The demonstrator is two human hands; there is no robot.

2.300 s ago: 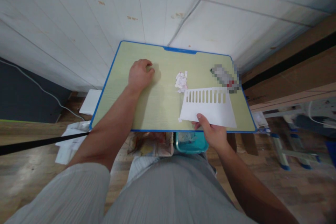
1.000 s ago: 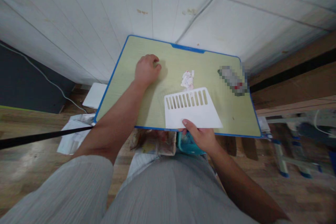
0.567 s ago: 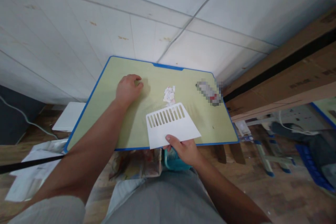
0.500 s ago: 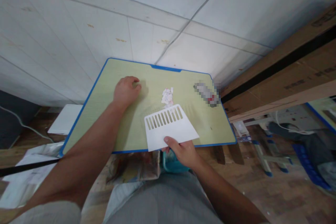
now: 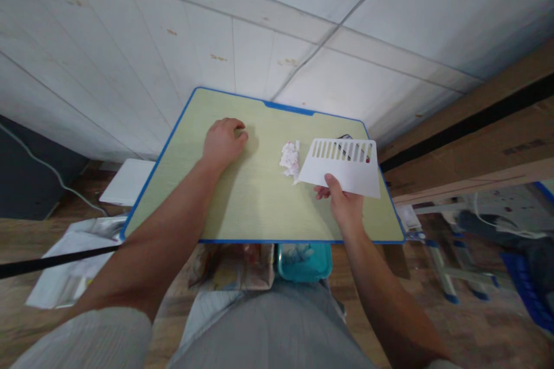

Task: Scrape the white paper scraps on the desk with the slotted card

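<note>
In my right hand (image 5: 344,204) is a flat white sheet (image 5: 340,173) with a row of slots along its far edge. The thumb presses on top, and the fingers are underneath. The sheet is held over the right part of the table (image 5: 251,207). Just left of it lies a small heap of torn white paper scraps (image 5: 289,157). On the table's left half rests my left hand (image 5: 225,141), loosely curled, with a gap between thumb and forefinger and nothing visible in it. Beyond the slotted sheet a dark-edged object (image 5: 345,136) shows partly; the sheet hides most of it.
A white panelled wall (image 5: 190,46) stands behind the table. Large cardboard boxes (image 5: 476,144) stand close on the right. Below the front edge are a turquoise bin (image 5: 305,265) and a brown box (image 5: 244,271). A white board (image 5: 127,181) lies at the left.
My right hand has carried the slotted sheet rightward and away from me, off the paper scraps to over the table's right part. My left hand stays in nearly the same place.
</note>
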